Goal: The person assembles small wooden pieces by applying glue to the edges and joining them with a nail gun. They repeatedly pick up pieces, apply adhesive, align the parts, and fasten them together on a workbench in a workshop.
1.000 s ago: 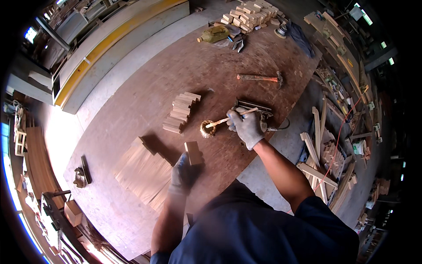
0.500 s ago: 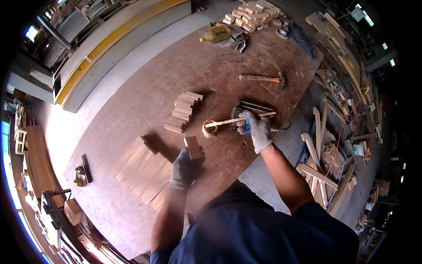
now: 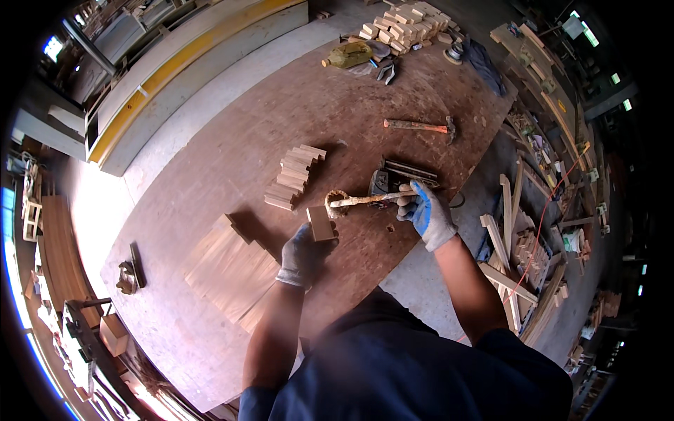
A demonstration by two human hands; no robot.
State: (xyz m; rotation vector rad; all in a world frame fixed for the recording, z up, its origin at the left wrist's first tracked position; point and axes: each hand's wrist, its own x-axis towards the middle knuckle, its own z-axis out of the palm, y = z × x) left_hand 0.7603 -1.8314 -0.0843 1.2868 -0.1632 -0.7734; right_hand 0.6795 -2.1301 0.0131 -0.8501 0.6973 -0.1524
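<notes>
My left hand [image 3: 303,258], in a grey and blue work glove, grips a small rectangular wooden block [image 3: 321,224] held up beside a round glue pot with a crusted rim [image 3: 336,194]. A pale, crusted stick [image 3: 368,199] is pinched in my right hand [image 3: 427,214], gloved the same way. The stick's left end is over the pot; whether it touches the pot or the block, I cannot tell. Just behind the stick lies a dark power tool [image 3: 380,184], partly hidden by my right hand. Left of my left hand, wooden pieces lie side by side as a flat panel [image 3: 228,270].
A staggered row of blocks [image 3: 295,175] lies beyond the panel. Farther off are a hammer [image 3: 420,127], pliers [image 3: 386,72], a yellowish bottle [image 3: 349,55] and a block pile [image 3: 407,27]. A dark metal tool [image 3: 131,270] sits left; scrap wood [image 3: 509,238] lies right of the board.
My left hand has moved right and slightly away from me, bringing the block next to the pot. My right hand has shifted right and turned, showing its blue palm.
</notes>
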